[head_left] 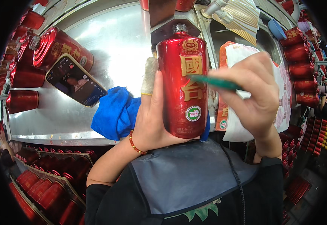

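Note:
A red glossy bottle (169, 97) with raised gold lettering and a round green-and-white sticker stands upright in view, its clear neck at the far end. My left hand (151, 122) grips its lower left side, the palm under the base. A knitted cover (149, 77) sheathes one finger of that hand. In my right hand (255, 90) is a slim green pen-like tool (221, 82), pinched between the fingers. Its blurred tip is over the gold lettering; whether it touches I cannot tell. A blue cloth (112, 114) lies left of my left wrist.
A phone (76, 80) with its screen lit leans against another red bottle (60, 48) on the metal table (112, 37). White printed sheets (238, 122) lie right of the held bottle. A faucet (216, 9) is at the back. Rows of red bottles (51, 193) fill both sides.

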A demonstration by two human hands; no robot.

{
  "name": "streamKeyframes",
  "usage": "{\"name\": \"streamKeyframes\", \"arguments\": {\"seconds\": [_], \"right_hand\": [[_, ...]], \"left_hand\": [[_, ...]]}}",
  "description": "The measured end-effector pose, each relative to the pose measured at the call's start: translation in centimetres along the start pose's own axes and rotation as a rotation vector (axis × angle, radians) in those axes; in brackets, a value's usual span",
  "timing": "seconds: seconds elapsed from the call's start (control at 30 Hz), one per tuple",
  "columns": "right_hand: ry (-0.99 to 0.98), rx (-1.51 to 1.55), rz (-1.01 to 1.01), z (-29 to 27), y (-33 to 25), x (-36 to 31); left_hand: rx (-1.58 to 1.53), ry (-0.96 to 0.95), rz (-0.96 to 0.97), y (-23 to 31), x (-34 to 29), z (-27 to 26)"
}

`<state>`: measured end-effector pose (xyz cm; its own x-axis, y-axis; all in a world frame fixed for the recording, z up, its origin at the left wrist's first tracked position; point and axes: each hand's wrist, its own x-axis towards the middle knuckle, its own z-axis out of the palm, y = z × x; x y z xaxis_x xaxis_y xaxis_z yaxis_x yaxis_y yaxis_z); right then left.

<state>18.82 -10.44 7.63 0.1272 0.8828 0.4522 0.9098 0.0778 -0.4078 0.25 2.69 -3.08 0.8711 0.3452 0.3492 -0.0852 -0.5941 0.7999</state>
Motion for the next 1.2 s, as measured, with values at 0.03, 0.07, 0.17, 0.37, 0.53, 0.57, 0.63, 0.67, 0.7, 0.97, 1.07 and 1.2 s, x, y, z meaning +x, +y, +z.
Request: {"name": "streamKeyframes", "arguments": {"seconds": [0.03, 0.07, 0.17, 0.37, 0.53, 0.57, 0.63, 0.67, 0.7, 0.97, 1.07, 1.2], "right_hand": [[0.032, -0.124, -0.102, 0.4, -0.3, -0.8], [0.030, -0.196, -0.202, 0.9, -1.0, -1.8], [-0.045, -0.068, -0.227, 1.5, -4.0, -3.6], [0.317, 0.571, 0.776, 1.9, 3.2, -2.9], [0.328, 0.757, 0.628, 3.2, -0.1, -4.1], [0.306, 0.762, 0.738, 3.1, 0.8, -4.0], [0.303, 0.521, 0.872, 2.5, 4.1, -3.7], [0.393, 0.554, 0.791, 2.2, 4.1, -3.8], [0.331, 0.547, 0.647, 2.1, 2.9, -3.7], [0.196, -0.235, 0.021, -0.2, 3.0, -1.9], [0.103, -0.206, -0.269, 2.1, -2.0, -6.6], [-0.213, 0.130, -0.100, -0.1, -3.8, -5.3]], "left_hand": [[-0.019, -0.013, -0.002, 0.1, 0.0, 0.0], [-0.006, -0.020, 0.017, -0.3, -0.1, 0.0], [0.047, -0.015, 0.083, -1.7, 0.0, 0.7], [0.030, -0.027, 0.021, -0.1, 0.1, -0.1], [0.095, -0.052, 0.063, -0.2, 0.4, -0.4], [0.091, -0.053, 0.060, -0.3, 0.3, -0.2], [0.077, -0.050, 0.055, -0.4, 0.2, -0.2], [0.060, -0.050, 0.054, -0.7, 0.1, -0.2], [0.047, -0.047, 0.044, -0.8, 0.0, 0.0], [0.125, -0.030, 0.034, -0.3, -0.2, -0.6], [0.110, -0.060, 0.020, -0.3, -0.5, -0.2], [0.137, 0.001, -0.006, 0.5, -0.3, 0.5]]}}
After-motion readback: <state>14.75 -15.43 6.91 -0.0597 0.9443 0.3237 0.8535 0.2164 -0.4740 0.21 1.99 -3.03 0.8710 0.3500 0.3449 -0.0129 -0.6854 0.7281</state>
